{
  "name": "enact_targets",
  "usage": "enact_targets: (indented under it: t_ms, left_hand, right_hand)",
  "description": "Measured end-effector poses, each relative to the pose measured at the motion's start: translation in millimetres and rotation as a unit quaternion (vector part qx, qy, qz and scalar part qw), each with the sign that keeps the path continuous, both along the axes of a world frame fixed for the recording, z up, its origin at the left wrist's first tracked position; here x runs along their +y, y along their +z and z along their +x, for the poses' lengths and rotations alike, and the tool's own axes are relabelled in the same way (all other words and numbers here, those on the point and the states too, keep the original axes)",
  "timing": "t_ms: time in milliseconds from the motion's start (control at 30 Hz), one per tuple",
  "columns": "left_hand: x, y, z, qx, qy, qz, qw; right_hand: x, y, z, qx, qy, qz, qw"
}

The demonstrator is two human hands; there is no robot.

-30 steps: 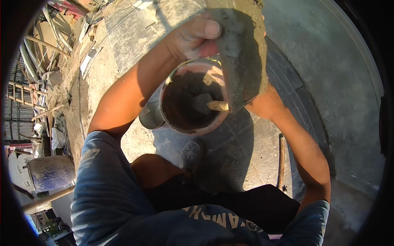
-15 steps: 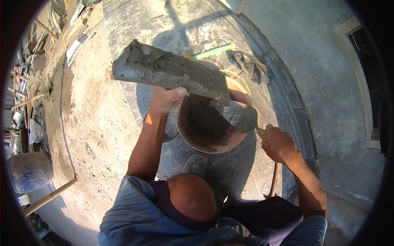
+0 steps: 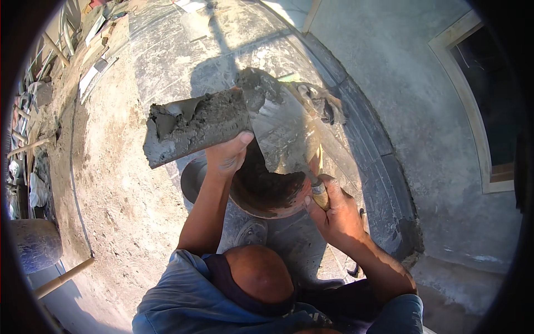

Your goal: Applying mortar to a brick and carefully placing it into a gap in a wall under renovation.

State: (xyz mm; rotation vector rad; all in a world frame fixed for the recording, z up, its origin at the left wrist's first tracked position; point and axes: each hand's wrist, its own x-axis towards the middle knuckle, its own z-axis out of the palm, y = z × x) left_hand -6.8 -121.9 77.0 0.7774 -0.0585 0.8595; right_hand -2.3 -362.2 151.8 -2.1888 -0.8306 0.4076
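Observation:
My left hand (image 3: 228,153) is closed around a long rectangular slab (image 3: 197,125), its upper face thick with wet grey mortar. In my right hand (image 3: 338,214) is the wooden handle of a trowel (image 3: 285,131). The trowel's broad, mortar-smeared blade covers the slab's right end, and grey mortar lies at its far tip; whether blade and slab touch I cannot tell. Beneath both tools stands a reddish bucket (image 3: 272,214) with dark mortar (image 3: 261,183) inside. The blade and slab hide its far rim.
A grey round pan (image 3: 192,179) sits left of the bucket. Beyond lie a dark rag (image 3: 325,104) and a green strip (image 3: 287,78). At right rises a grey wall (image 3: 384,83) with a framed window (image 3: 481,111). A blue barrel (image 3: 36,247) and a pole (image 3: 65,277) are at left.
The trowel has swung from over the bucket's right side up to the slab's right end. My right hand has moved left and turned; the slab has tilted, its left end now lower.

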Motion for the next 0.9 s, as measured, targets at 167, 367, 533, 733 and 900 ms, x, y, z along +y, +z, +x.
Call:
enact_targets:
  t_ms: [167, 367, 533, 733, 900]
  left_hand:
    - [13.5, -1.1, -10.6, -0.026, -0.025, -0.011, 0.999]
    - [27.5, -9.8, -18.8, 0.016, -0.026, 0.015, 0.999]
    - [38.6, -8.3, -21.6, -0.003, -0.091, 0.022, 0.996]
    - [42.2, -24.4, -21.9, -0.058, -0.209, 0.012, 0.976]
    - [32.3, -28.1, -6.2, -0.174, -0.307, -0.075, 0.933]
  right_hand:
    - [-8.3, 18.5, 7.4, -0.027, -0.011, -0.111, 0.993]
    - [-51.2, 26.8, 12.1, -0.003, -0.067, -0.183, 0.981]
    - [-77.5, 36.2, 14.9, 0.122, -0.066, -0.043, 0.989]
    - [-89.7, 46.4, 54.4, 0.374, -0.004, 0.025, 0.927]
    - [-76.1, 31.2, 74.3, 0.457, 0.063, 0.011, 0.887]
